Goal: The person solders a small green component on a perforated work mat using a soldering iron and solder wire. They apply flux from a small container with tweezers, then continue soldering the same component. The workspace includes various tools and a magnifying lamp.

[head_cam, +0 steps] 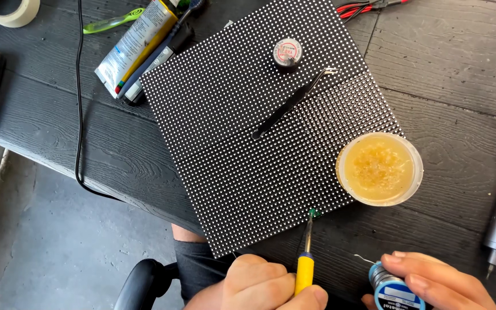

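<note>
— Which way is the yellow-handled soldering iron (305, 259) lying?

— Its long axis runs almost straight away from the person, leaning only a little to the right. The yellow grip is low in the view, and the thin metal shaft climbs to a tip that meets a small green spot right at the near edge of the black square panel covered in rows of white dots (248, 115).

— And the hand on it?

— The left hand (259, 287) is curled shut around the yellow grip, fingers folded together, the thumb (311, 297) pressed along the handle's right side. Nothing is spread.

— The other hand?

— The right hand (431, 284) sits just right of the iron, low in the view, and holds a blue-capped spool of solder wire (394, 293). The forefinger and thumb close over the spool from above and the side. A short silvery end of wire (365, 259) sticks out up and to the left, toward the iron's shaft but apart from it.

— What lies around them?

— On the panel, a pair of black slim tweezers (291, 103) lies diagonally, its points toward the upper right. Near that end stands a small round spool (287, 53). A round clear tub of amber flux paste (379, 168) overlaps the panel's right corner. All of it rests on a dark grey wood-grain table (454, 69).
</note>
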